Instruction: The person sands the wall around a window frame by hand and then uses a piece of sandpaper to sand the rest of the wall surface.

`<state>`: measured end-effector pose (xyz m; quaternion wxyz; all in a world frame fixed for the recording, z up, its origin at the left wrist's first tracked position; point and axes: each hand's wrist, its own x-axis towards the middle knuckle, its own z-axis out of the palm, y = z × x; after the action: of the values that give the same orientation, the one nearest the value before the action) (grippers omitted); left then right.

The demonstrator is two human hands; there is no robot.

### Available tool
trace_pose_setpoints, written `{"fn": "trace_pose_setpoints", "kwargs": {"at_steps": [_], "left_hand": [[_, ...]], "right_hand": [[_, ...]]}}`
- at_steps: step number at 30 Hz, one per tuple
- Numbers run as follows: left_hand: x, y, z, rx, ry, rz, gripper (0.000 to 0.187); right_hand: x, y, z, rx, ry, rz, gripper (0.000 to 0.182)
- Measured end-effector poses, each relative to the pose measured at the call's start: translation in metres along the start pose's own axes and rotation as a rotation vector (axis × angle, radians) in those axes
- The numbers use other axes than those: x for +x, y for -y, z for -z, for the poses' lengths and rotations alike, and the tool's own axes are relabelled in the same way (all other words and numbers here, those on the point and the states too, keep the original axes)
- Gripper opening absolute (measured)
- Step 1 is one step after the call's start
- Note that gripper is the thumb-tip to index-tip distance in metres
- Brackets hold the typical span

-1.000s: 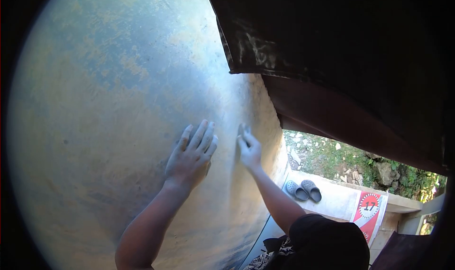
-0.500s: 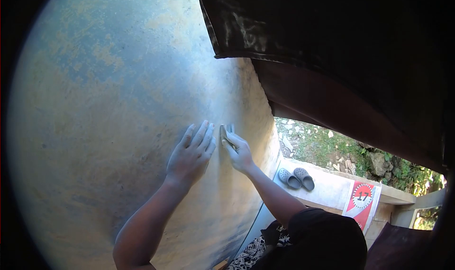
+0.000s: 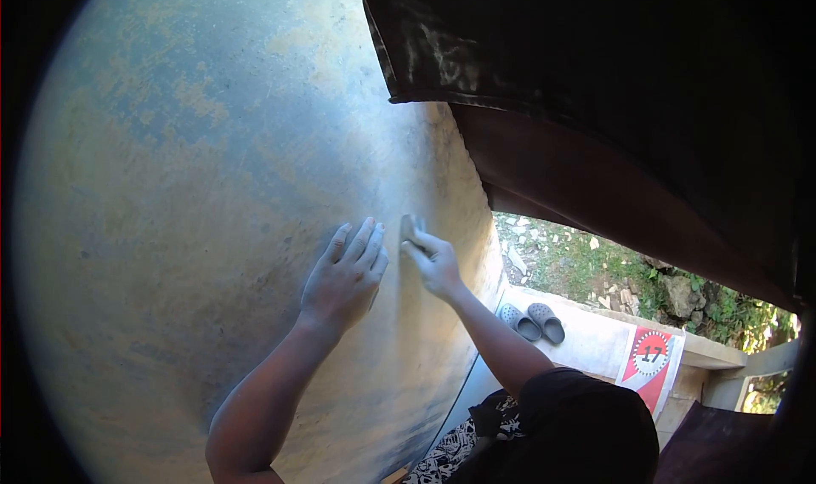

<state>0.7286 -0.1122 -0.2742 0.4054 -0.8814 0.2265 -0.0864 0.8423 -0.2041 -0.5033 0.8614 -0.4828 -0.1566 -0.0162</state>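
Observation:
My left hand [image 3: 344,278] lies flat on the patchy, dusty wall [image 3: 212,229], its fingers stretched upward and holding nothing. Just to its right, my right hand [image 3: 435,263] pinches a small folded piece of sandpaper [image 3: 407,227] against the same wall. Pale dust coats both hands. Part of the sandpaper is hidden behind my fingers, and its edge is slightly blurred. Below the right hand, a faint hazy streak runs down the wall.
Dark sheeting [image 3: 595,127] hangs over the upper right. Grey clogs [image 3: 534,322] stand on a pale ledge [image 3: 586,339] at the right, near a red and white cloth [image 3: 650,361] marked 17. Beyond are grass and stones [image 3: 680,293].
My right hand has shifted slightly along the wall with the sandpaper, which has tilted and moved a little up and right. My left hand stays almost in place.

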Motion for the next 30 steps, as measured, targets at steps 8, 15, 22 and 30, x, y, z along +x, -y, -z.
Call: {"fn": "trace_pose_setpoints", "kwargs": {"at_steps": [8,15,22,30], "left_hand": [[-0.003,-0.003,-0.003,-0.009,-0.011,-0.014,0.04],[-0.002,-0.006,-0.007,-0.047,-0.017,-0.007,0.04],[-0.001,-0.006,-0.002,-0.057,-0.001,-0.013,0.038],[-0.001,-0.007,-0.002,-0.093,0.001,-0.014,0.037]], "right_hand": [[0.001,-0.044,0.042,-0.16,-0.108,-0.167,0.032],[-0.016,0.019,0.003,-0.185,0.084,-0.068,0.028],[-0.013,-0.072,0.051,-0.149,-0.078,-0.114,0.032],[-0.025,0.014,0.002,-0.165,0.105,0.022,0.033]]}}
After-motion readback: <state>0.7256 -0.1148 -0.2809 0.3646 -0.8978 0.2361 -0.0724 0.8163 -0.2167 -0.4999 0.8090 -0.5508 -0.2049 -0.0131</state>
